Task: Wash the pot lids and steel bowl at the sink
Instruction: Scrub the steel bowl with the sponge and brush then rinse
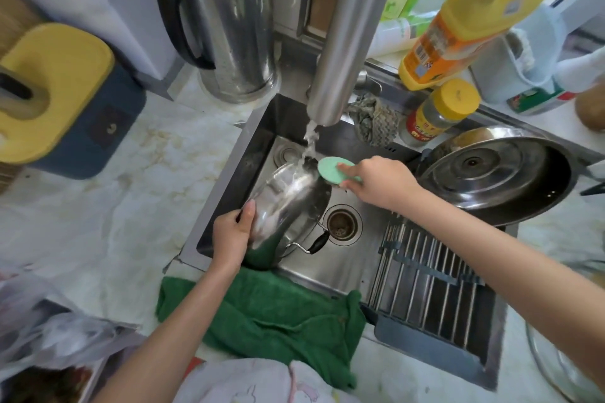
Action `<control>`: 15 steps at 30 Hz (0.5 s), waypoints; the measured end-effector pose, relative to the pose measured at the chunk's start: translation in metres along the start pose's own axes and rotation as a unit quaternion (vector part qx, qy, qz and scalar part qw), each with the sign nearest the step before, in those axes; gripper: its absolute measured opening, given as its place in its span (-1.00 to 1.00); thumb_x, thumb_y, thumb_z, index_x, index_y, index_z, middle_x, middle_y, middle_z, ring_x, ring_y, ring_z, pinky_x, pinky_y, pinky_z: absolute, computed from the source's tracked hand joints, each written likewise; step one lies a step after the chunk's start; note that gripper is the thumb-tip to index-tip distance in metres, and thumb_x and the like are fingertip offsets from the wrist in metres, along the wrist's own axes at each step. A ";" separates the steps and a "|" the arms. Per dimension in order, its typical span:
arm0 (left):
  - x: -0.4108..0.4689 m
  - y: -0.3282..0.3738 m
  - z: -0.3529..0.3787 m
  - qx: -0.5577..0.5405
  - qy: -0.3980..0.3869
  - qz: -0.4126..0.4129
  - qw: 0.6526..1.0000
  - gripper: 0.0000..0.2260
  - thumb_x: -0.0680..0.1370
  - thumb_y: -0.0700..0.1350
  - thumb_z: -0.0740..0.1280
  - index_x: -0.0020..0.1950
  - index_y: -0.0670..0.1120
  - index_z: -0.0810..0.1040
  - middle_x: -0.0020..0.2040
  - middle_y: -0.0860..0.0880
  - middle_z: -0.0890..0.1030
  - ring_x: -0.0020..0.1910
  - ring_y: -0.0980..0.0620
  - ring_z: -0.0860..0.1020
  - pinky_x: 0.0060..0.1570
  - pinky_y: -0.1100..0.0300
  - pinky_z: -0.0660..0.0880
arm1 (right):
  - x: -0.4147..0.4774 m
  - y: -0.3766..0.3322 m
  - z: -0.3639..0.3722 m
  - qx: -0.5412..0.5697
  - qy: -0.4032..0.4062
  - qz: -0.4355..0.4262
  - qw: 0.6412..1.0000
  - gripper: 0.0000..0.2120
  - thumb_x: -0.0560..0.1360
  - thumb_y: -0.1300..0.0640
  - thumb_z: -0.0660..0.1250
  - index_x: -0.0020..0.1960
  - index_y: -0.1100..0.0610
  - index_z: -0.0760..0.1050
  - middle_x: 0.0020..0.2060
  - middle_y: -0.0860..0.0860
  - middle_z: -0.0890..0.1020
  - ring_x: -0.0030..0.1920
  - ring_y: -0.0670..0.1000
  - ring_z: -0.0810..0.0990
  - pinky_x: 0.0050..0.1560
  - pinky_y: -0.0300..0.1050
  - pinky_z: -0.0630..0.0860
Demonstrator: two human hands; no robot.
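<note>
The left hand (234,232) curls its fingers (248,211) round the rim of a steel pot lid (288,196), which stands tilted in the sink (353,258) under the running tap (340,42). The right hand (376,180) pinches a round green scouring pad (334,167) at the lid's top edge. Wet steel is probably slippery; the lid looks stiff and light, best held by its rim or black handle (318,243). The label on the yellow detergent bottle (458,29) is too blurred to read.

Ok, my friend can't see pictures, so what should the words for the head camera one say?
A left hand tilts a steel lid under water running from the tap into a sink, while the right hand holds a round green sponge by its top edge. A green towel lies over the sink's front rim.
</note>
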State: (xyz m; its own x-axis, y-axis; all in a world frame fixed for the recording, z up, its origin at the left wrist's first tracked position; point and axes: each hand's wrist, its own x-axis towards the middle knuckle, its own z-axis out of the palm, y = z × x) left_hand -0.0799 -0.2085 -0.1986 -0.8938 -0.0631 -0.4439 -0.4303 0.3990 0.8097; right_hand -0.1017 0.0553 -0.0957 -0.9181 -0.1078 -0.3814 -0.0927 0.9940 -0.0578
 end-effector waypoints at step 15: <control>-0.008 0.009 0.001 0.044 -0.009 0.031 0.998 -0.51 0.59 0.07 0.26 -0.46 -0.07 0.17 -0.51 0.00 0.20 -0.46 0.01 0.19 -0.34 0.10 0.11 | 0.000 -0.008 -0.010 -0.054 0.018 -0.022 0.998 -0.56 0.61 -0.13 0.11 0.47 -0.09 0.30 0.01 0.11 0.62 0.04 0.16 0.58 -0.14 -0.05 0.46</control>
State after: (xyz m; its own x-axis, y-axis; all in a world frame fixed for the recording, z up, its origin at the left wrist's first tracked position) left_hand -0.0763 -0.2032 -0.1877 -0.9159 -0.0194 -0.4009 -0.3601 0.4808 0.7995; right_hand -0.1045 0.0471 -0.0860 -0.9251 -0.1535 -0.3472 -0.1734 0.9845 0.0267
